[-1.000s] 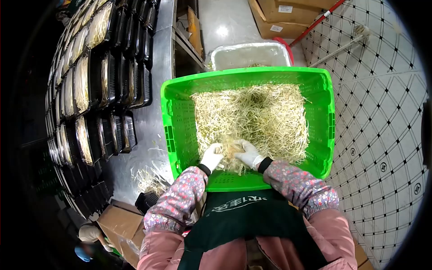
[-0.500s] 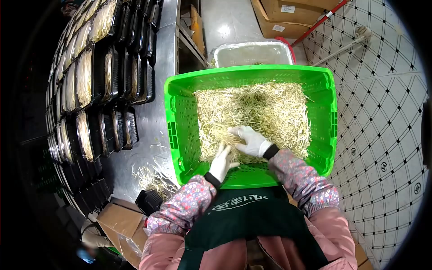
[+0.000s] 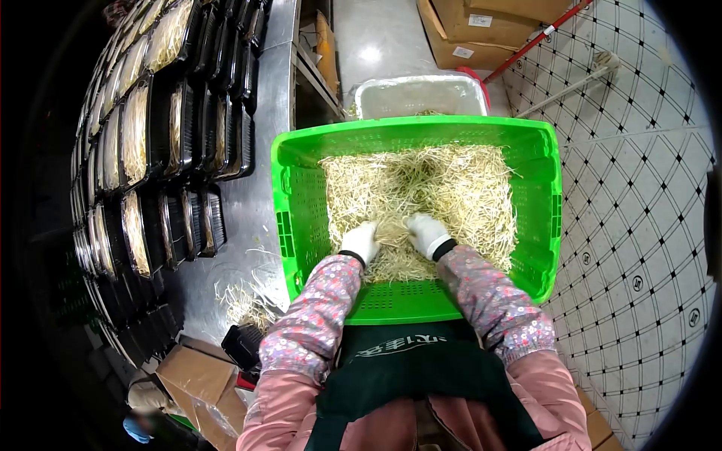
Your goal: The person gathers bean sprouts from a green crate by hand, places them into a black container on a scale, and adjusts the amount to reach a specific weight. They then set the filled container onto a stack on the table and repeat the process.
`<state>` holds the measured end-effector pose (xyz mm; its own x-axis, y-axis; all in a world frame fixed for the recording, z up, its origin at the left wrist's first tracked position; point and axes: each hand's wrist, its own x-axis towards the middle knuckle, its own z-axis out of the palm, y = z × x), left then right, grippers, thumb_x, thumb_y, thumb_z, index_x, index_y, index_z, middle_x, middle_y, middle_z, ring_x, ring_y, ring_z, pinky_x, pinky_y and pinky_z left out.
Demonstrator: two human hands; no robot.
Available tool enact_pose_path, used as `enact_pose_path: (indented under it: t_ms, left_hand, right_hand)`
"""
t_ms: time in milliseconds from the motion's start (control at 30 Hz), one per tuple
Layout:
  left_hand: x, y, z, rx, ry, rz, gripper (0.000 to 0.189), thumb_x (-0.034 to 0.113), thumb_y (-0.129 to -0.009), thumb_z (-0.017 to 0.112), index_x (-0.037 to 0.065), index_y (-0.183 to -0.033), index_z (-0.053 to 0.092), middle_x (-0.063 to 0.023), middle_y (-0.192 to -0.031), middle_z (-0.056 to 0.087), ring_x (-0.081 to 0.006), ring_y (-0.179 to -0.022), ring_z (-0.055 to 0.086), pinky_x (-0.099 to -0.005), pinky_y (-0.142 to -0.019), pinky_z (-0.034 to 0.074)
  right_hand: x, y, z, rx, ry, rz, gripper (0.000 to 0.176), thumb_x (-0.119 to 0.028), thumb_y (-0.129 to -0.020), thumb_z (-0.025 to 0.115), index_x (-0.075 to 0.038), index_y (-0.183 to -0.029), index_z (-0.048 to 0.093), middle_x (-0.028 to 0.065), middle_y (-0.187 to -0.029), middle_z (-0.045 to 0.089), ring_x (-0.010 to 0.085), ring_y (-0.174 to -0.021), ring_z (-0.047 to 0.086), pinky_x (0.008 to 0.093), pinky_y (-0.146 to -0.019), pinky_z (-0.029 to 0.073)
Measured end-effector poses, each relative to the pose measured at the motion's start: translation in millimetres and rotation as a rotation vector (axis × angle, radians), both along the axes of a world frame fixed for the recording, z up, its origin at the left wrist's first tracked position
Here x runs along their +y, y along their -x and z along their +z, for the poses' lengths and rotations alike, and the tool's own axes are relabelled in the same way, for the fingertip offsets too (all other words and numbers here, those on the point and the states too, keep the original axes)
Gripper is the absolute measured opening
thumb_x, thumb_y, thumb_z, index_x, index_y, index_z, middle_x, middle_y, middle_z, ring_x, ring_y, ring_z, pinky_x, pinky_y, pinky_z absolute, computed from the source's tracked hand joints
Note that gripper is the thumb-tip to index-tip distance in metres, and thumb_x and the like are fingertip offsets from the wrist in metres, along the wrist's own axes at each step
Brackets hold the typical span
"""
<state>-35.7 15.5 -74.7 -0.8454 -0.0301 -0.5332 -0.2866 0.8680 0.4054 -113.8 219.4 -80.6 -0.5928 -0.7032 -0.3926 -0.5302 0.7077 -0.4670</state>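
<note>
A bright green perforated crate (image 3: 295,201) in front of me holds a heap of pale bean sprouts (image 3: 444,188). Both hands wear white gloves and floral sleeves. My left hand (image 3: 361,240) and my right hand (image 3: 426,231) are sunk side by side into the near edge of the heap, fingers closed around a bunch of sprouts between them.
Rows of black trays (image 3: 139,135), many filled with sprouts, cover the steel table (image 3: 256,203) to my left. Loose sprouts (image 3: 244,297) lie on its near edge. A white tub (image 3: 417,94) sits behind the crate. Cardboard boxes (image 3: 466,26) stand on the tiled floor.
My left hand moved up from the crate's near wall into the heap. My right hand drew back toward it, and both now grip sprouts together.
</note>
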Motion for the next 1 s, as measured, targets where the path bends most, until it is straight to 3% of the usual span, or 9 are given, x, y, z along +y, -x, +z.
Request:
enact_pose_path:
  t_ms: [33, 133, 300, 467, 633, 733, 867, 900, 1000]
  left_hand:
    - [-7, -1, 16, 0.024, -0.014, 0.041, 0.06, 0.022, -0.079, 0.073, 0.016, -0.134, 0.052, -0.0171, -0.115, 0.064, -0.0335, -0.1, 0.065, -0.0422, -0.087, 0.053]
    - [-22, -4, 47, 0.107, 0.059, 0.219, 0.042, 0.027, -0.079, 0.072, 0.015, -0.118, 0.064, -0.013, -0.106, 0.067, -0.0334, -0.094, 0.066, -0.0436, -0.083, 0.053]
    - [-21, 0, 26, -0.153, 0.232, 0.081, 0.096, 0.031, -0.075, 0.078, 0.015, -0.153, 0.024, -0.0179, -0.125, 0.055, -0.034, -0.102, 0.064, -0.043, -0.087, 0.052]
    - [-32, -8, 17, -0.099, 0.147, 0.166, 0.055, 0.024, -0.078, 0.073, 0.013, -0.129, 0.057, -0.0154, -0.111, 0.065, -0.0324, -0.102, 0.064, -0.0431, -0.087, 0.051]
    - [-14, 6, 53, 0.225, 0.033, 0.007, 0.061, 0.014, -0.076, 0.071, 0.021, -0.135, 0.053, -0.0078, -0.117, 0.06, -0.029, -0.102, 0.063, -0.0413, -0.079, 0.054]
    - [-12, 24, 35, 0.215, 0.099, 0.025, 0.094, 0.014, -0.071, 0.08, 0.017, -0.151, 0.03, -0.0147, -0.153, 0.035, -0.033, -0.103, 0.061, -0.0418, -0.081, 0.056]
    - [-26, 51, 41, 0.085, 0.164, 0.044, 0.122, 0.012, -0.06, 0.086, 0.018, -0.157, 0.013, -0.0161, -0.162, 0.014, -0.0343, -0.103, 0.061, -0.0428, -0.08, 0.057]
    - [-27, 58, 34, 0.05, 0.179, -0.005, 0.124, 0.012, -0.059, 0.087, 0.019, -0.157, 0.011, -0.0158, -0.162, 0.014, -0.0343, -0.103, 0.061, -0.043, -0.08, 0.057]
    - [-28, 85, 5, -0.07, 0.175, -0.081, 0.124, 0.017, -0.059, 0.087, 0.023, -0.157, 0.01, -0.0146, -0.161, 0.017, -0.0334, -0.109, 0.061, -0.0434, -0.083, 0.057]
  right_hand:
    - [2, 5, 8, 0.054, 0.057, -0.094, 0.013, -0.015, -0.087, 0.061, -0.011, -0.098, 0.066, 0.0117, -0.089, 0.062, 0.0318, -0.087, 0.062, 0.0431, -0.077, 0.053]
    - [11, 39, 32, -0.097, 0.205, -0.251, 0.016, -0.017, -0.085, 0.064, -0.011, -0.099, 0.066, 0.0117, -0.087, 0.061, 0.0316, -0.086, 0.062, 0.0419, -0.077, 0.052]
    - [-31, 46, 20, 0.065, -0.114, -0.029, 0.068, -0.024, -0.075, 0.076, -0.007, -0.135, 0.048, 0.0132, -0.127, 0.055, 0.0315, -0.117, 0.055, 0.0415, -0.095, 0.05]
    - [-28, 74, 11, -0.168, 0.053, -0.206, 0.025, -0.026, -0.088, 0.063, -0.009, -0.105, 0.071, 0.0161, -0.108, 0.064, 0.0336, -0.101, 0.062, 0.0417, -0.091, 0.05]
    - [-54, 108, 30, -0.323, 0.206, -0.149, 0.034, -0.027, -0.089, 0.065, -0.009, -0.117, 0.069, 0.0159, -0.108, 0.065, 0.0302, -0.099, 0.063, 0.0394, -0.093, 0.049]
    - [-55, 109, -16, -0.191, 0.216, 0.101, 0.052, -0.028, -0.092, 0.061, 0.001, -0.134, 0.052, 0.0239, -0.124, 0.061, 0.0367, -0.115, 0.058, 0.0415, -0.098, 0.047]
    - [-66, 126, 49, -0.425, -0.299, 0.187, 0.102, -0.051, -0.074, 0.077, 0.005, -0.146, 0.033, 0.0295, -0.134, 0.053, 0.0387, -0.125, 0.052, 0.0404, -0.105, 0.042]
    - [-60, 110, 30, -0.174, -0.159, 0.205, 0.124, -0.056, -0.059, 0.086, 0.006, -0.149, 0.026, 0.0285, -0.13, 0.057, 0.0384, -0.119, 0.057, 0.0418, -0.101, 0.045]
    - [-70, 87, 2, -0.017, -0.251, 0.25, 0.118, -0.051, -0.054, 0.09, 0.005, -0.143, 0.036, 0.0196, -0.116, 0.066, 0.0342, -0.103, 0.066, 0.0435, -0.087, 0.051]
